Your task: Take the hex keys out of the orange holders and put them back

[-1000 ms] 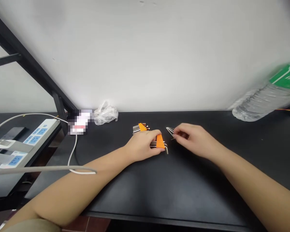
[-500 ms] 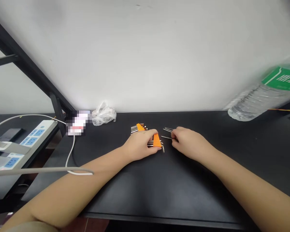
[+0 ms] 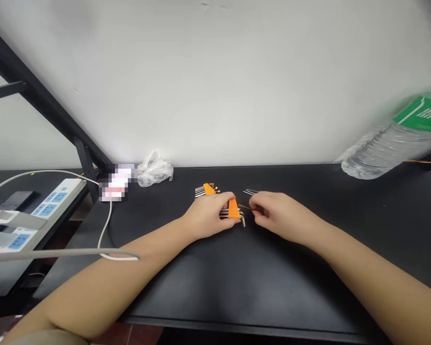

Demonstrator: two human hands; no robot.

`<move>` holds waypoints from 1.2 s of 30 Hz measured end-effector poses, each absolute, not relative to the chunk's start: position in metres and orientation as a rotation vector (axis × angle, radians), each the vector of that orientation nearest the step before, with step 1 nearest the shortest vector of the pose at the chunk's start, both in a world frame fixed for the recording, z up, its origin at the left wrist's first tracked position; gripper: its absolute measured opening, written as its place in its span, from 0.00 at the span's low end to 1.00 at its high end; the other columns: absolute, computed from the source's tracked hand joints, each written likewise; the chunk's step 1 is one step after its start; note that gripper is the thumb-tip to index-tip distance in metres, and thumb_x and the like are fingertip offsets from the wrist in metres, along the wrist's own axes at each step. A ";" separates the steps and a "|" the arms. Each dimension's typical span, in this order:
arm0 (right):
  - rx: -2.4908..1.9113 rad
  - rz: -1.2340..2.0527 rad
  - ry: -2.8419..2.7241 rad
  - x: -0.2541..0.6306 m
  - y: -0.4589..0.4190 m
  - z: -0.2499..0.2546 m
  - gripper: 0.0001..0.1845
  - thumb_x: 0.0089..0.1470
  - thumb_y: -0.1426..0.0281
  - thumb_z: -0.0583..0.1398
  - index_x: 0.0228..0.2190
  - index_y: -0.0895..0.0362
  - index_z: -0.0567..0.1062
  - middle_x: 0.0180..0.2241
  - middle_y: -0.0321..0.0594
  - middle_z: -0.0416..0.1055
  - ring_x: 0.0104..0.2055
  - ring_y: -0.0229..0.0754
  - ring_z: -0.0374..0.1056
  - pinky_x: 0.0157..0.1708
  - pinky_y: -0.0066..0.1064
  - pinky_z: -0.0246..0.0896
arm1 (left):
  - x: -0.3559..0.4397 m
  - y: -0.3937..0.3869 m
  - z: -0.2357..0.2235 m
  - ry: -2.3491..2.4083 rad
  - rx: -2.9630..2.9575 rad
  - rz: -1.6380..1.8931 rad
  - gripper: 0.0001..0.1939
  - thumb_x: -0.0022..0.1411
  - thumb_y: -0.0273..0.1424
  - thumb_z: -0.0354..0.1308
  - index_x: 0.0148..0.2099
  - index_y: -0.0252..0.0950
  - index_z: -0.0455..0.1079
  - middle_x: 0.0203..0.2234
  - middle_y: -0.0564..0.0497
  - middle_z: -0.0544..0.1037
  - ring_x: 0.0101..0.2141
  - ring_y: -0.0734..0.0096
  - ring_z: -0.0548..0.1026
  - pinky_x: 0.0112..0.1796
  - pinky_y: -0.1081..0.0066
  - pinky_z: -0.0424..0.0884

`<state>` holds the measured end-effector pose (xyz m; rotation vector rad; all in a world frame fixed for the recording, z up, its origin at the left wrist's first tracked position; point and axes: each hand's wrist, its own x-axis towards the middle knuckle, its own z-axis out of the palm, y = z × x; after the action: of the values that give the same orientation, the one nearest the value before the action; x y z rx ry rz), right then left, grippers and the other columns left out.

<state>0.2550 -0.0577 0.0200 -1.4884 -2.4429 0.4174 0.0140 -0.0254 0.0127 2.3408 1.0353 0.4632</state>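
Observation:
My left hand [image 3: 211,215] is closed around an orange hex key holder [image 3: 233,209] with several L-shaped keys in it, one bent end sticking out on the right. Between the thumb and fingers of my right hand [image 3: 273,211] is a thin hex key [image 3: 244,207], its tip close to the holder's right side. A few loose hex keys [image 3: 250,191] lie on the table just beyond my right fingers. Behind my left hand rests a second orange holder [image 3: 209,189] filled with silver keys, partly hidden by the hand.
A crumpled clear plastic bag [image 3: 155,170] lies by the wall. At the right, a large water bottle [image 3: 384,143] with a green label is on its side. White power strips [image 3: 45,211] and a looping cable [image 3: 109,225] are at the left. The black table [image 3: 237,278] ends in front.
My right hand has picked up one hex key from the loose ones, swung it to point left and brought its tip to the holder. My left hand keeps its grip.

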 end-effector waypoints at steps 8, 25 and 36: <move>-1.386 0.411 -2.461 0.257 -0.059 0.022 0.07 0.57 0.77 0.56 0.31 0.53 0.69 0.31 0.36 0.69 0.31 0.39 0.64 0.31 0.31 0.56 | 0.013 -0.025 0.012 1.053 2.352 0.469 0.18 0.59 0.38 0.65 0.49 0.42 0.68 0.35 0.54 0.79 0.37 0.66 0.78 0.37 0.71 0.72; -1.139 0.421 -2.476 0.249 -0.067 0.023 0.14 0.66 0.74 0.51 0.44 0.52 0.76 0.43 0.43 0.71 0.36 0.40 0.68 0.36 0.32 0.65 | 0.012 -0.024 0.009 0.970 2.538 0.446 0.17 0.61 0.40 0.65 0.49 0.42 0.67 0.36 0.52 0.77 0.38 0.65 0.75 0.37 0.70 0.68; -1.127 1.417 -1.715 0.245 -0.052 0.006 0.08 0.60 0.63 0.62 0.38 0.55 0.75 0.35 0.38 0.74 0.36 0.41 0.70 0.39 0.36 0.69 | 0.011 -0.024 0.009 0.844 2.582 0.554 0.19 0.62 0.43 0.65 0.49 0.39 0.69 0.37 0.50 0.77 0.39 0.64 0.74 0.41 0.67 0.69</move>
<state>0.2449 -0.0516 0.0060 -1.1272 -1.7148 1.4172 0.0109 -0.0240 0.0088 2.5821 0.8440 0.5536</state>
